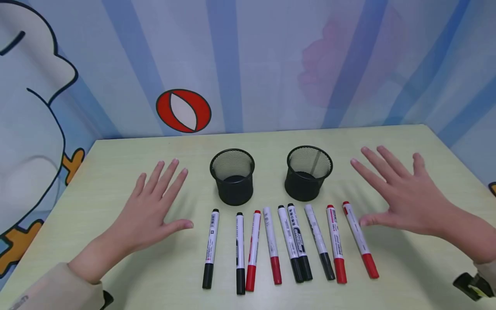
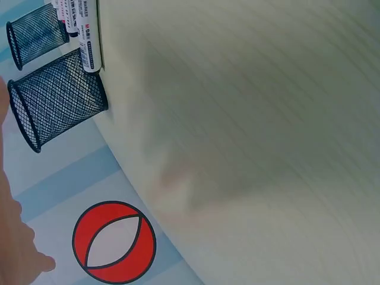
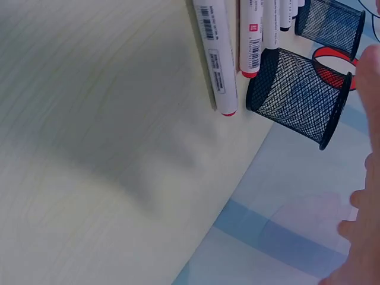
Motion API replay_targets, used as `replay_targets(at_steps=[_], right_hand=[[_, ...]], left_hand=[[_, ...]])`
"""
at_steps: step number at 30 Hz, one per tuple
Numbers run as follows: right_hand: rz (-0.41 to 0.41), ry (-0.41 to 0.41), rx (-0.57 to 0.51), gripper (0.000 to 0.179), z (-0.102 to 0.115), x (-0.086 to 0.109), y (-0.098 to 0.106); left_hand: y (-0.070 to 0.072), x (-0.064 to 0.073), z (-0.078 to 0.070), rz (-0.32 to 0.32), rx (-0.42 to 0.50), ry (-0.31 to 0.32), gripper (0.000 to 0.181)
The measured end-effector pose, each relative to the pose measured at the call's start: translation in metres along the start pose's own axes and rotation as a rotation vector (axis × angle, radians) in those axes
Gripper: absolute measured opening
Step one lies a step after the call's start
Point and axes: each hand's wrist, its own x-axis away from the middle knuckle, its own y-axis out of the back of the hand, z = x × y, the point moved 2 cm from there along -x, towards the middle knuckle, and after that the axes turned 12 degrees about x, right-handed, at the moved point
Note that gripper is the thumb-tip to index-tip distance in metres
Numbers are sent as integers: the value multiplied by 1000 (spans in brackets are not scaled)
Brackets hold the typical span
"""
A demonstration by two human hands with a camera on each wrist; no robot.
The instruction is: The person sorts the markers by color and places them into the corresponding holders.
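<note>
My left hand (image 1: 151,211) is spread over the left part of the table, fingers straight, holding nothing. Nearest to it lies a white marker with a black cap (image 1: 210,245). On the other side, my right hand (image 1: 407,198) is also spread and holds nothing; its thumb points at a red-capped marker (image 1: 359,237), the rightmost one. Between the hands, several white markers with black or red caps lie in a row, caps toward me. Behind them stand two black mesh pen cups, a left one (image 1: 235,191) and a right one (image 1: 303,187), both upright with nothing showing inside.
The pale wooden table (image 1: 162,280) ends at a blue striped wall backdrop (image 1: 263,64). A red and white ball (image 1: 203,110) is printed on the backdrop, and a large white cartoon figure (image 1: 27,129) fills its left side.
</note>
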Motion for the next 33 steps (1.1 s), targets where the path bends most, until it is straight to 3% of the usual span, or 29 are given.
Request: replay_targets(at_steps=[4, 12, 20, 33], right_hand=[[29, 5, -37, 106, 0, 0, -2], [46, 5, -212, 93, 4, -2, -4], [190, -134, -371, 80, 10, -10, -14], [449, -426, -685, 70, 17, -5, -40]], left_hand=[[-1, -4, -2, 50, 130, 81, 99], [-9, -17, -6, 85, 549, 262, 101], [-27, -29, -3, 71, 837, 364, 102], [-39, -50, 3, 7, 1019, 414, 98]])
